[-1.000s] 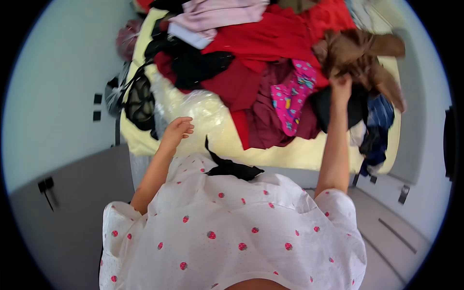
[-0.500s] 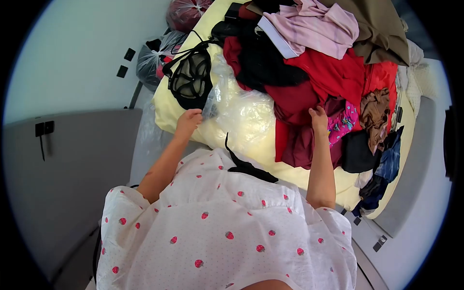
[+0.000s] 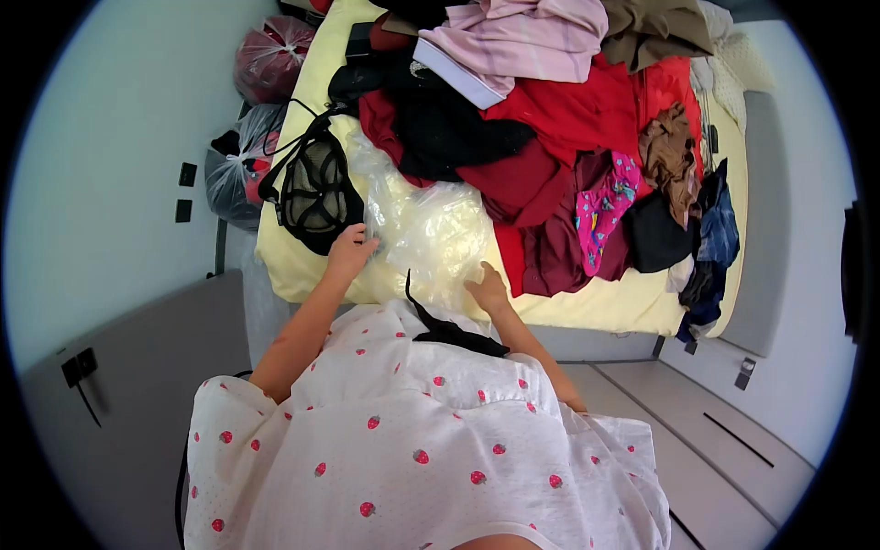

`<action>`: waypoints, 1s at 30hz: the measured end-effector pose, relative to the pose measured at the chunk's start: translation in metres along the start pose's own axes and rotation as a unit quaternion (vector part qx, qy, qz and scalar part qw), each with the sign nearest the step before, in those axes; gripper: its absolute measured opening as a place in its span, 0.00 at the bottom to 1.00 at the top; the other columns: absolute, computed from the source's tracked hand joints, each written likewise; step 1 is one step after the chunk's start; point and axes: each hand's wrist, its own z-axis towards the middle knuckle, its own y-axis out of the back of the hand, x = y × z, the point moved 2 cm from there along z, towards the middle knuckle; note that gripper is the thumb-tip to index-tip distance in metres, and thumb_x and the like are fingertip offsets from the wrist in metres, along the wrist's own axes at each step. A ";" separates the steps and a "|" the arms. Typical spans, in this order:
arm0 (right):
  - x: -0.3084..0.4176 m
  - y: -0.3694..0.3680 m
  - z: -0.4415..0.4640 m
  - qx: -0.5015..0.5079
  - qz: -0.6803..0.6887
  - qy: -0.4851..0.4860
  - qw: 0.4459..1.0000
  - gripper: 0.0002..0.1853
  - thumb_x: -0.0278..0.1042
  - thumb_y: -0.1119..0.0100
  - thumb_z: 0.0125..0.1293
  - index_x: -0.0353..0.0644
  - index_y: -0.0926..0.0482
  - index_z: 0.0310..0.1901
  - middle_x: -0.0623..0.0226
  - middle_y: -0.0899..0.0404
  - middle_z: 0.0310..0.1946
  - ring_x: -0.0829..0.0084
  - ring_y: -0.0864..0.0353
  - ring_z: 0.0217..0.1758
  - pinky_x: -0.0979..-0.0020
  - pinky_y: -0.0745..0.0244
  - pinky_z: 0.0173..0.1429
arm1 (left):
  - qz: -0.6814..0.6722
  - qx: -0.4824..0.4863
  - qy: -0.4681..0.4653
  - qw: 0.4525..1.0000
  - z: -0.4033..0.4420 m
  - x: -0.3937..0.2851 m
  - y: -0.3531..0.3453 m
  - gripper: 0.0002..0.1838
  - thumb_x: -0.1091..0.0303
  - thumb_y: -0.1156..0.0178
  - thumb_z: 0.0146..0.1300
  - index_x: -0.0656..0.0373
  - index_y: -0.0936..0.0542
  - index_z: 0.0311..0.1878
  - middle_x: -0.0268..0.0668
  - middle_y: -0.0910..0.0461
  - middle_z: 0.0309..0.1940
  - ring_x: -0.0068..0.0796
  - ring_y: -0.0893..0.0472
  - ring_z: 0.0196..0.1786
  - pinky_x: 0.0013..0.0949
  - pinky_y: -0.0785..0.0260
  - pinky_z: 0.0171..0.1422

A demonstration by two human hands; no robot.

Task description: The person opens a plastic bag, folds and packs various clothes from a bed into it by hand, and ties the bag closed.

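Yellow bed [image 3: 596, 316], clothes pile [image 3: 550, 124] beside clear plastic [image 3: 435, 222] near right hand [image 3: 489, 290].

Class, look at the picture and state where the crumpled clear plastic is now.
In the head view, the clear plastic lies on the yellow surface, between the black mesh garment on the left and dark red clothing on the right.

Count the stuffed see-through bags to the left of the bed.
2: a dark red bag beside the upper left of the bed, and a bag with mixed contents just below it in the picture. Others may be hidden.
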 end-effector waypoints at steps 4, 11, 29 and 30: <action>-0.054 -0.031 0.022 0.004 0.130 -0.084 0.988 0.45 0.50 0.36 0.45 0.34 0.45 0.61 0.50 0.30 0.50 0.61 0.28 0.50 0.68 0.32 0.52 | 0.133 0.051 0.018 0.990 0.001 -0.005 0.005 0.21 0.57 0.39 0.47 0.64 0.25 0.40 0.42 0.22 0.31 0.34 0.22 0.33 0.31 0.32 0.37; 0.019 -0.024 0.027 0.148 0.520 -0.119 0.833 0.30 0.38 0.41 0.52 0.33 0.37 0.55 0.63 0.24 0.32 0.75 0.24 0.36 0.75 0.28 0.34 | -0.226 0.075 -0.027 0.971 -0.023 -0.108 0.055 0.06 0.66 0.50 0.60 0.57 0.27 0.35 0.29 0.26 0.25 0.16 0.28 0.30 0.22 0.36 0.33; 0.198 0.086 -0.081 -0.144 0.127 0.555 0.809 0.24 0.25 0.37 0.43 0.41 0.28 0.47 0.56 0.30 0.49 0.62 0.33 0.55 0.67 0.38 0.57 | -0.301 -0.262 -0.311 0.862 -0.149 -0.271 0.182 0.13 0.70 0.55 0.62 0.66 0.32 0.47 0.38 0.30 0.38 0.25 0.28 0.40 0.26 0.33 0.46; 0.204 0.080 -0.083 -0.052 0.209 0.515 0.829 0.18 0.26 0.38 0.45 0.39 0.27 0.42 0.58 0.28 0.43 0.65 0.30 0.49 0.69 0.36 0.52 | -0.274 -0.266 -0.334 0.862 -0.150 -0.276 0.182 0.14 0.70 0.56 0.63 0.66 0.32 0.49 0.39 0.30 0.39 0.26 0.28 0.41 0.26 0.34 0.47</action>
